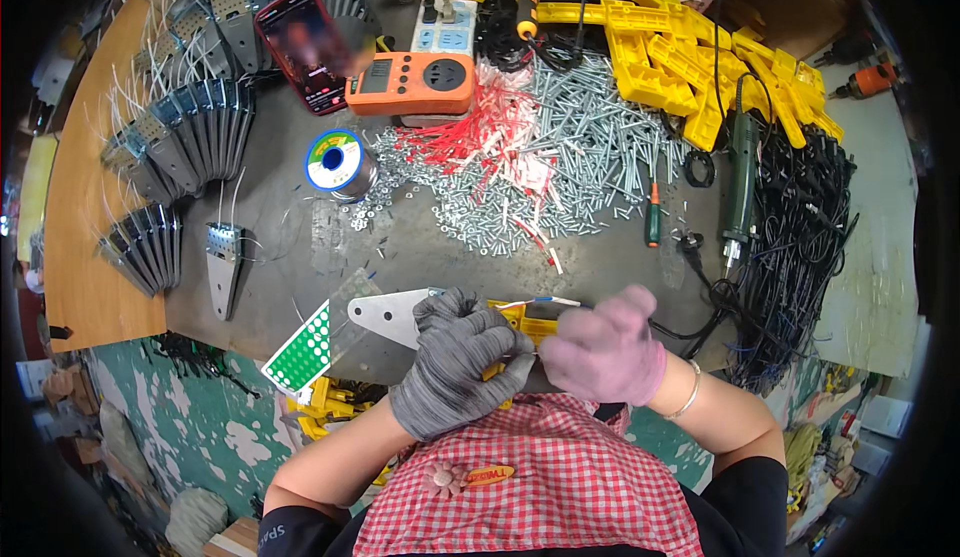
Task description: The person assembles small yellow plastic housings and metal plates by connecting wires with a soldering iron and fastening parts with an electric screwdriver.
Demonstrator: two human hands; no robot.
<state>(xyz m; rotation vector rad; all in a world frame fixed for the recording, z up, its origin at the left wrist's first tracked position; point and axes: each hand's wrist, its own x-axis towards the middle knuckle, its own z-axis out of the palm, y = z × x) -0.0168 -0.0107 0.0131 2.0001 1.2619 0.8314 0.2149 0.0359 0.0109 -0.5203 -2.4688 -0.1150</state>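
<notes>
My left hand, in a grey striped glove, is closed around a yellow plastic housing at the bench's near edge. A tapered silver metal plate with round holes sticks out on the left of that hand. Just right of it, my right hand, in a pink glove, is curled with its fingers drawn together; motion blurs it, and what it pinches is hidden. Between and above the hands runs a thin white wire with a blue section. A green dotted card lies left of the plate.
Loose screws heap at the middle back, beside red and white wires. Nearby are a solder spool, an orange meter and a phone. Metal plates line the left; yellow housings, an electric screwdriver and black cables fill the right.
</notes>
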